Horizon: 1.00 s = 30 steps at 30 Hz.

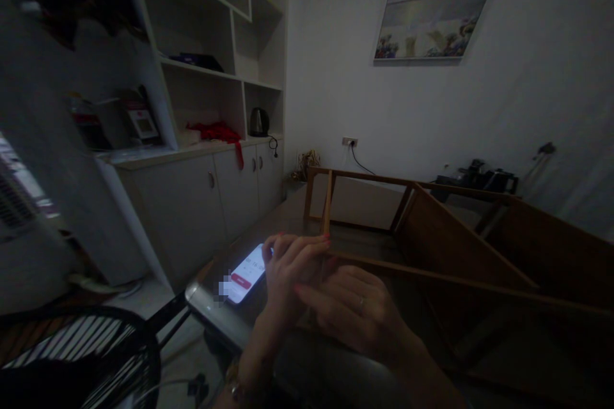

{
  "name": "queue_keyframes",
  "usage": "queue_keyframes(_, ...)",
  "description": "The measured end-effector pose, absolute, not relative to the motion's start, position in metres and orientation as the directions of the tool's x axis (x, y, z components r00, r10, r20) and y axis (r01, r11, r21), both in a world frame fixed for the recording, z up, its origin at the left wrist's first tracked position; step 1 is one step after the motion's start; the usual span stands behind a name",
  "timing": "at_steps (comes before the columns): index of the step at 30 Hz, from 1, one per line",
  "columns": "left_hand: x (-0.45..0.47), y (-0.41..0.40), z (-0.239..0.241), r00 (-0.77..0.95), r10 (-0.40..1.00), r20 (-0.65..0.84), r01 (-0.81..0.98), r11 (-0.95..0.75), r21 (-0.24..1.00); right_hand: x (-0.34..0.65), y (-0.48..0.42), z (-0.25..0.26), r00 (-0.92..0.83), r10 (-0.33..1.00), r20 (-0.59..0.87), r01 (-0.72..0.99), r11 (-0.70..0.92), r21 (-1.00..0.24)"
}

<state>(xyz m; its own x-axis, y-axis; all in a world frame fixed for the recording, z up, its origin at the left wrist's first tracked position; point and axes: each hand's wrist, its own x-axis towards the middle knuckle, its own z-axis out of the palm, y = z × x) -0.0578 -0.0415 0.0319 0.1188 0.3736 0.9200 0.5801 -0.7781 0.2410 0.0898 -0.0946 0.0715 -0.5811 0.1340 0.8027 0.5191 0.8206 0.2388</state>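
The phone [245, 273] lies flat on the glass bench [211, 313] near its corner. It is a slim slab, the screen lit white with a red button and rows of print too fine to read. The left grip [288, 262] hangs over the phone's far end, red-nailed fingers curled; whether it clasps anything I cannot tell. The right grip [357, 310] rests against it, fingers stretched out and loose, holding nothing — a ring on one finger. A wooden frame [432, 236] lies just behind.

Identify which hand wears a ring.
The right hand: a band shows on one finger. The left hand, nearer the lit phone, shows none.
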Motion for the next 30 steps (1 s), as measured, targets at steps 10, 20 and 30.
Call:
queue_keyframes(10,-0.06,-0.045,0.034,0.146,0.403,0.903,0.594,-0.766,0.246,0.092,-0.101,0.081,-0.564,0.287,0.774,0.664,0.715,0.219)
queue_keyframes(20,-0.055,-0.042,0.033,0.1,0.341,0.935,0.586,-0.779,0.221,0.103,-0.101,0.089,-0.601,0.367,0.71,0.596,0.798,0.091)
queue_keyframes(30,-0.053,-0.04,0.03,0.075,0.362,0.929,0.612,-0.752,0.244,0.113,-0.105,0.094,-0.644,0.49,0.587,0.593,0.805,-0.022)
